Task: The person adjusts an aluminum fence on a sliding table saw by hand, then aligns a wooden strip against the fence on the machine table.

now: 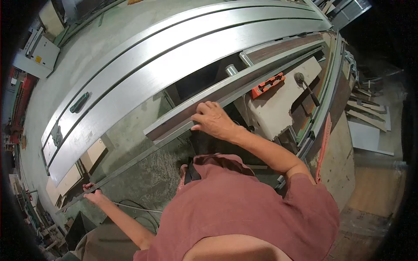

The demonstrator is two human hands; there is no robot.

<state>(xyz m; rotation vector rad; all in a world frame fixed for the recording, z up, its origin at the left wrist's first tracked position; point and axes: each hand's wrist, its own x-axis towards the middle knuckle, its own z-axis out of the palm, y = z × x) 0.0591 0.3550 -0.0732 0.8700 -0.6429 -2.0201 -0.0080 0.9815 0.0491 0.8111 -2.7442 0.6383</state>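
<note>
My left hand (93, 195) is at the lower left, its fingers closed round a long thin grey strip (130, 162). The strip runs up to the right, close to a long metal rail (174, 114). My right hand (213, 120) lies on the near edge of that rail, with curled fingers gripping it. Its fingertips are partly hidden. Beyond the rail is a big silvery sliding table (174, 58) with dark grooves.
An orange tool (267, 85) and a dark-handled tool (307, 88) lie on a pale board (278, 117) at the right. A green object (79, 103) rests on the sliding table. Wood pieces (368, 114) are stacked at the far right; a cable (146, 214) lies low down.
</note>
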